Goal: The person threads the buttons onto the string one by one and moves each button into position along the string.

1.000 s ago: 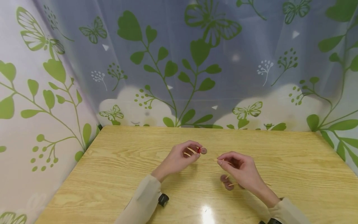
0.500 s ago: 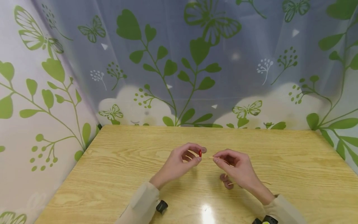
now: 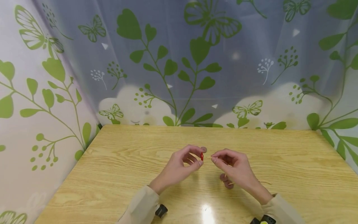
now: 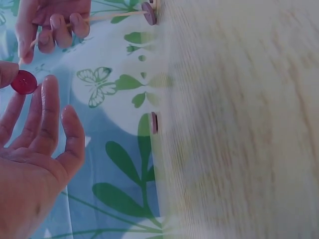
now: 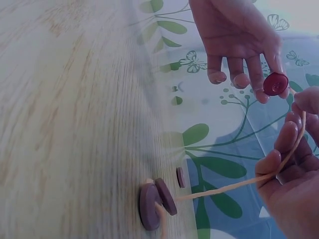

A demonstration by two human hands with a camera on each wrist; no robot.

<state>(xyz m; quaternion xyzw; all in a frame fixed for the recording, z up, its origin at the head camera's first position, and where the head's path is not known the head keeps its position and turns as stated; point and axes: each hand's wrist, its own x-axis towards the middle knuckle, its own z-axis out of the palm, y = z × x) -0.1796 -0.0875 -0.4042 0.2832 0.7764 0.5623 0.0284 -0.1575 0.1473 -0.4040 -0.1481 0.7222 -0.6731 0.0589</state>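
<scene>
Right hand (image 3: 235, 165) has moved its cord (image 5: 224, 189) nearer the red button (image 4: 24, 82).

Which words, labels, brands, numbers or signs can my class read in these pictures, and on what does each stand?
None can be read.
No lettering shows on the round red button, round brown buttons, thin pale-yellow cord or yellowish wood-grain table.
Leaf-printed fabric backdrop: no readable words.
Small black wrist devices: any marking is too small.

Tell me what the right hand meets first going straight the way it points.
The right hand would probably meet the red button held by the left hand; exact depth is unclear.
</scene>
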